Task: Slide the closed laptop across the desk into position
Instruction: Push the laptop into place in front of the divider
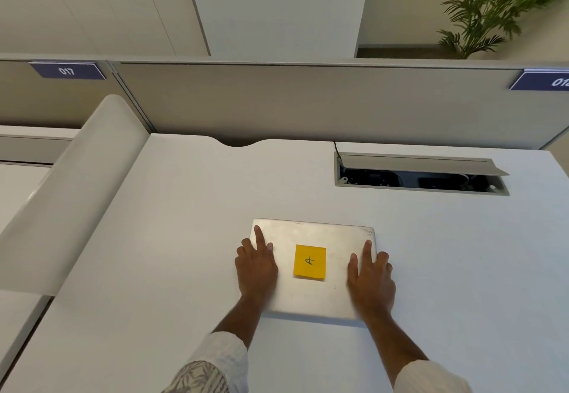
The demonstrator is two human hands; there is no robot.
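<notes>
My two hands lie flat on the closed laptop (311, 235), a silver one that sits on the white surface (154, 238) near the middle of my view, a little towards me from the far edge. My left hand (256, 265) covers the laptop's left side, palm down and fingers loosely spread, the index finger stretched out towards the far left corner while the outer fingers hang over the left edge. My right hand (371, 278) mirrors it on the right side, also palm down and open, the index finger pointing at the far right corner and the outer fingers curling over the right edge. Neither hand pinches anything; both simply press on the lid. Between them, stuck to the centre of the lid, is a yellow sticky note (309, 261) with a handwritten mark on it. Light sleeves cover my forearms down near the bottom of the frame. Beyond the laptop to the right, an open cable hatch (420, 174) is set into the surface, its flap raised and a dark cable running out at its left end. A grey partition panel (308, 100) stands along the far edge, carrying a blue number plate (67, 70) reading 017 at the left. A green plant (492, 8) shows behind it at the upper right.
</notes>
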